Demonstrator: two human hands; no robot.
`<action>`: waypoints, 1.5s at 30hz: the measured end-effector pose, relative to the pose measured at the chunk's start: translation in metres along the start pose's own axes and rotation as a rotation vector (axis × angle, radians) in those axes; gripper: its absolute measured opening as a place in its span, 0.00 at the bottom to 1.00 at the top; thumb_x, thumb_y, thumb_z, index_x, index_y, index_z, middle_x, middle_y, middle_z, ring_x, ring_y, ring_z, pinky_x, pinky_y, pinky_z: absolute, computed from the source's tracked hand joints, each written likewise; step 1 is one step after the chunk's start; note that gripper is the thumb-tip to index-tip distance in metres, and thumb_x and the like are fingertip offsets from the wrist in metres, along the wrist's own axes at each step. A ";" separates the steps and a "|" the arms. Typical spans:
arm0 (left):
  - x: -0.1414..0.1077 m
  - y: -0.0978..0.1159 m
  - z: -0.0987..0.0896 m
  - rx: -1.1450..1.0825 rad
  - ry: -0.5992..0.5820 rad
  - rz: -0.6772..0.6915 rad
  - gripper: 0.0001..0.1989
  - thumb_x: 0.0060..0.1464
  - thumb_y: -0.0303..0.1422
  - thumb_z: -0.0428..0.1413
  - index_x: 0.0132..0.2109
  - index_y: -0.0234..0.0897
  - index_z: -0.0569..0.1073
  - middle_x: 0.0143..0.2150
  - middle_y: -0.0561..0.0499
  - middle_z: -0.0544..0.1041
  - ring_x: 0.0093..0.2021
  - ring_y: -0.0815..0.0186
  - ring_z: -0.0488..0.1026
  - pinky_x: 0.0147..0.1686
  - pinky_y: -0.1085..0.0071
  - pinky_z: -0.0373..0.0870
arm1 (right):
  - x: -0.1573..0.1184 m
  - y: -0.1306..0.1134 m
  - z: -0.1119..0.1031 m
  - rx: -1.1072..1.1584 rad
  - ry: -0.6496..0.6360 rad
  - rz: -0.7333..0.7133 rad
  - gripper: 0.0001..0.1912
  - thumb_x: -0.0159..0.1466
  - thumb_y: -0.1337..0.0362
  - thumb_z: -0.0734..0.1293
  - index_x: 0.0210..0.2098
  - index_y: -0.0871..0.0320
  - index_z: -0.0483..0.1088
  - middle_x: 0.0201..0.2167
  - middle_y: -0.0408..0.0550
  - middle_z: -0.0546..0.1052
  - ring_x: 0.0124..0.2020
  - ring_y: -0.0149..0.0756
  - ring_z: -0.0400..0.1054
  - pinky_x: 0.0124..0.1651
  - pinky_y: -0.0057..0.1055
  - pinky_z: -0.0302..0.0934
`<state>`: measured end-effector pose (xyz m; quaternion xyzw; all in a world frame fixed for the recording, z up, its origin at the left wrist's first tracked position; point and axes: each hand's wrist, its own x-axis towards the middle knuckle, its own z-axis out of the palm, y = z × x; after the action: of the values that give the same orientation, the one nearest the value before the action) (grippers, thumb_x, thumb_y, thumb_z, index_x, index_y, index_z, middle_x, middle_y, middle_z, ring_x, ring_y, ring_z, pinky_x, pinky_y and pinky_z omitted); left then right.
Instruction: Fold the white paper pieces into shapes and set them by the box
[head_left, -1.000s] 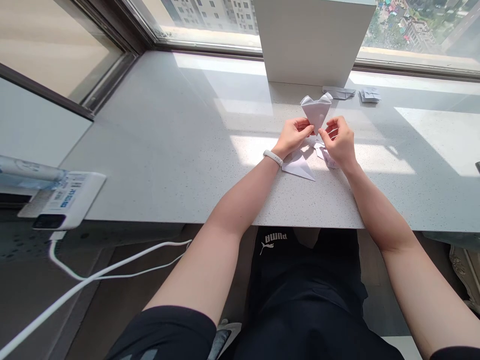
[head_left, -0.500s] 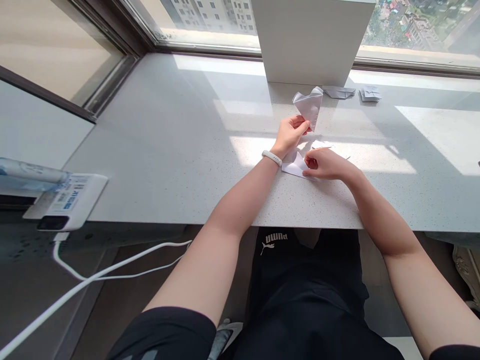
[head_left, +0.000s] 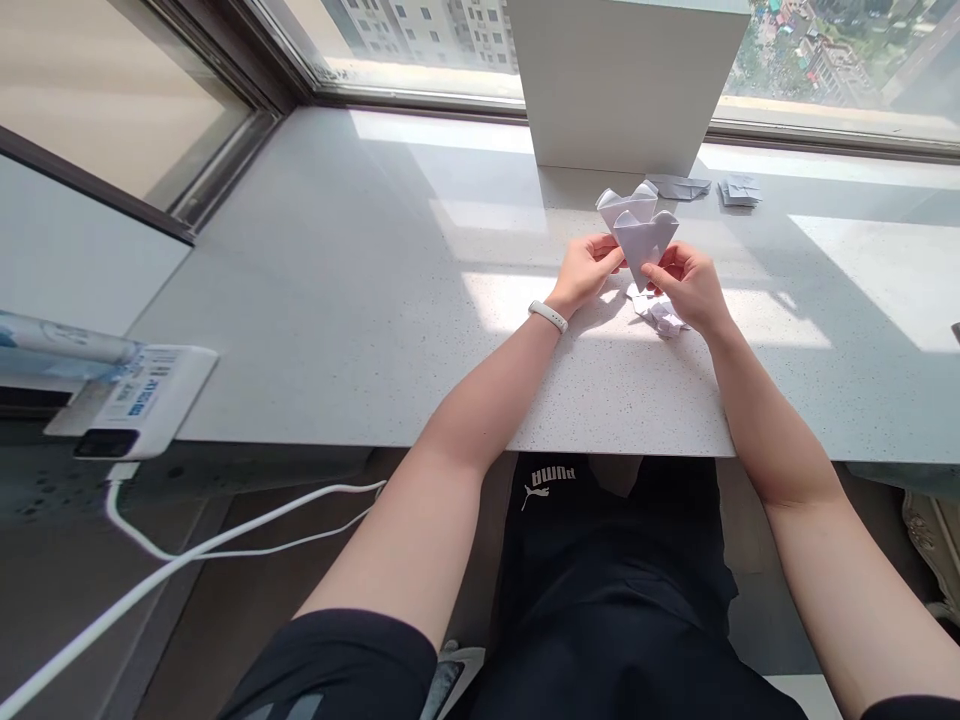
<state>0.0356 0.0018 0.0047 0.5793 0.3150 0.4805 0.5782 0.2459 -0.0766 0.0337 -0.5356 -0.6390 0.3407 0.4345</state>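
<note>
In my left hand is a folded white paper piece, pinched near its lower end. It tapers downward and has two rounded flaps at the top. My right hand pinches a second folded paper piece of like shape by its lower point. This one is nearer to me and overlaps the first, hiding its lower part. Whether the two pieces touch, I cannot tell. Beneath my right hand, several small folded paper bits lie on the speckled white counter.
Farther back lie a flat folded paper and a squarish folded paper stack. A white pillar rises behind them by the window. A white power bank with a cable is at the left edge.
My right hand has lifted the second paper piece off the counter and brought it in front of the first. My left hand has shifted slightly right, and the small bits below are uncovered.
</note>
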 end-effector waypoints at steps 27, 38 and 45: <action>-0.005 0.000 -0.011 0.050 -0.243 0.018 0.19 0.69 0.50 0.79 0.48 0.38 0.93 0.46 0.40 0.94 0.49 0.55 0.90 0.54 0.56 0.86 | 0.014 0.033 0.018 -0.016 0.263 -0.097 0.18 0.73 0.45 0.85 0.50 0.47 0.81 0.42 0.49 0.86 0.47 0.51 0.86 0.56 0.54 0.87; -0.006 0.003 -0.014 0.092 -0.249 -0.006 0.22 0.72 0.55 0.76 0.44 0.40 0.89 0.44 0.42 0.92 0.49 0.55 0.90 0.57 0.55 0.87 | 0.012 0.025 0.015 -0.052 0.242 -0.088 0.17 0.72 0.47 0.85 0.50 0.46 0.81 0.40 0.47 0.84 0.45 0.49 0.85 0.52 0.50 0.83; -0.009 0.012 -0.011 0.063 -0.269 -0.032 0.24 0.68 0.56 0.78 0.43 0.39 0.89 0.42 0.42 0.91 0.46 0.57 0.88 0.55 0.56 0.86 | 0.013 0.028 0.014 -0.067 0.231 -0.101 0.17 0.72 0.47 0.84 0.47 0.47 0.79 0.38 0.46 0.84 0.42 0.47 0.83 0.51 0.50 0.83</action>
<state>0.0196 -0.0038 0.0134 0.6513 0.2589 0.3789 0.6044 0.2435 -0.0579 0.0051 -0.5526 -0.6217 0.2331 0.5038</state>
